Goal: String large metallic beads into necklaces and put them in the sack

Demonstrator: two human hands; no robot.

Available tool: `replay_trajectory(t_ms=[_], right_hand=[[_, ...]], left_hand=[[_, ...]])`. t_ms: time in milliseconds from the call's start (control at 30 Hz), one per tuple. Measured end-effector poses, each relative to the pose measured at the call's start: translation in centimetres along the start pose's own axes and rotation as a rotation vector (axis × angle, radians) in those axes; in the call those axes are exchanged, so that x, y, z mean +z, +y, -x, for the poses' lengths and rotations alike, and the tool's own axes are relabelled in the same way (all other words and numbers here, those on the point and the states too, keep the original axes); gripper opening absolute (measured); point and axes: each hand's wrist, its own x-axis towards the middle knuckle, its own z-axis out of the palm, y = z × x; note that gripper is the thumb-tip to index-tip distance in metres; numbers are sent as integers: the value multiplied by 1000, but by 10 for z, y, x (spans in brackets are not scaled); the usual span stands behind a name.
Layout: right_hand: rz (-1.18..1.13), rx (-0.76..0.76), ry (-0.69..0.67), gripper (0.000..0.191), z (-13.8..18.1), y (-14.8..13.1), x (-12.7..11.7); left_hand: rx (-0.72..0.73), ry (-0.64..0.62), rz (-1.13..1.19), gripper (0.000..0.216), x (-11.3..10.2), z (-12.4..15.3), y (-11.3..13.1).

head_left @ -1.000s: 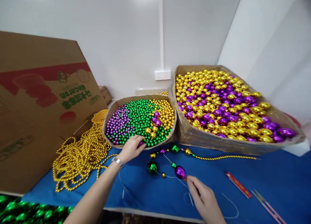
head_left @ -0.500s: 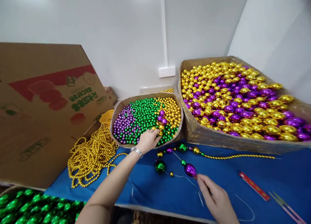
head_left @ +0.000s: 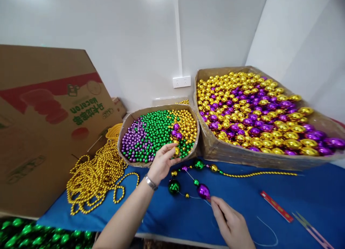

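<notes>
My left hand pinches a shiny gold bead between thumb and fingers, just over the near rim of the box of small beads. Purple, green and gold beads lie in that box. At the lower right my right hand is closed at the end of a large purple bead; whether it grips the bead's tip or the thread is hidden. From there a thin thread runs back through a small green bead to a strand with a large green bead, smaller beads and a gold twisted length.
Behind stands a large box of gold and purple beads. Gold bead chains are heaped at left beside a tall carton. A red packet and tweezers-like tool lie on the blue cloth. Green beads fill the lower left.
My left hand has lifted a gold bead from the bead box and drawn back slightly toward me. My right hand keeps its grip by the purple bead. The view has shifted a little.
</notes>
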Motion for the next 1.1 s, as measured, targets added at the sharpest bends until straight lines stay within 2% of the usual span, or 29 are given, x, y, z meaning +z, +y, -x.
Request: replay_trajectory(t_ms=[100, 233, 600, 833, 967, 1100], right_hand=[[14, -63, 38, 26, -2, -5, 2], [31, -126, 64, 24, -3, -10, 2], [82, -149, 48, 21, -2, -15, -1], [61, -87, 28, 24, -2, -18, 1], [24, -15, -51, 28, 0, -16, 3], [-39, -19, -158, 30, 1, -14, 2]], left_hand=[[-142, 33, 449, 25, 10, 19, -2], [-190, 79, 639, 23, 21, 34, -5], [-149, 71, 661, 21, 22, 47, -5], [-108, 12, 603, 22, 35, 59, -11], [-111, 5, 618, 24, 40, 63, -16], [-99, 23, 624, 23, 39, 63, -19]])
